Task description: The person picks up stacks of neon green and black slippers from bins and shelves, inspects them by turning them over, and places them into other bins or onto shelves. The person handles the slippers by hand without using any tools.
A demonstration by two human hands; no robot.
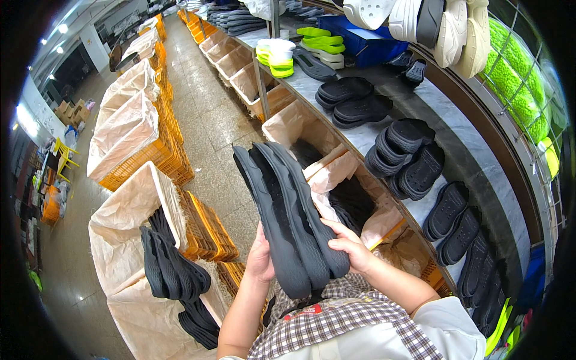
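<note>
Between my two hands is a stack of black shoe soles (288,222), pressed side by side with their rims facing up and away from me. My left hand (260,257) closes on the stack's left side. On its right side, my right hand (350,245) grips with the thumb toward me and the fingers partly hidden behind the soles. To the left, more black soles (171,267) lie across the edge of a lined crate (129,240). On my right, dark pieces fill a crate with a pale liner (384,219) under the bench.
Rows of orange crates (144,171) with pale liners flank the aisle floor (210,156). Along the right runs a bench (414,216) bearing black soles (444,210), bright yellow-green soles (321,42) and a blue bin (366,45). Clogs (441,30) hang above it near a wire grid.
</note>
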